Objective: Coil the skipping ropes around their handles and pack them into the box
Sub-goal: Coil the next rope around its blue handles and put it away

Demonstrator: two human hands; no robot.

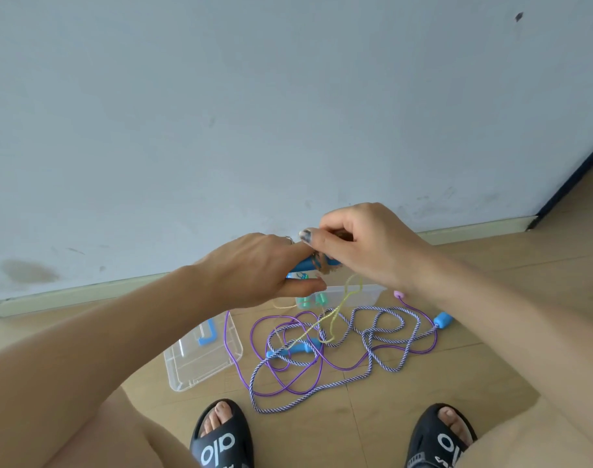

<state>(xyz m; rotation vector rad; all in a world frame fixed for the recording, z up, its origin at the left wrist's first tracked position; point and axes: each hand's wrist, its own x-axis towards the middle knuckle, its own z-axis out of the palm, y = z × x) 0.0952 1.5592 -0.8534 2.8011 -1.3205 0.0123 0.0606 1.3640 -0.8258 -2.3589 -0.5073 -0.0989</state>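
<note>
On the floor at left lies the clear plastic lid, glossy and ribbed. My left hand grips a smooth blue handle while my right hand pinches the thin yellow-green cord, I think winding it on, though my fingers hide the coils. Below, the braided rope and slick purple rope lie tangled, uncoiled. Next: keep the turns tight. The box waits by the wall.

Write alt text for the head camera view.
Both hands, left hand and right hand, hold a blue handle, winding yellow rope onto it. Purple rope and striped rope lie tangled on the floor beside a clear box.
</note>
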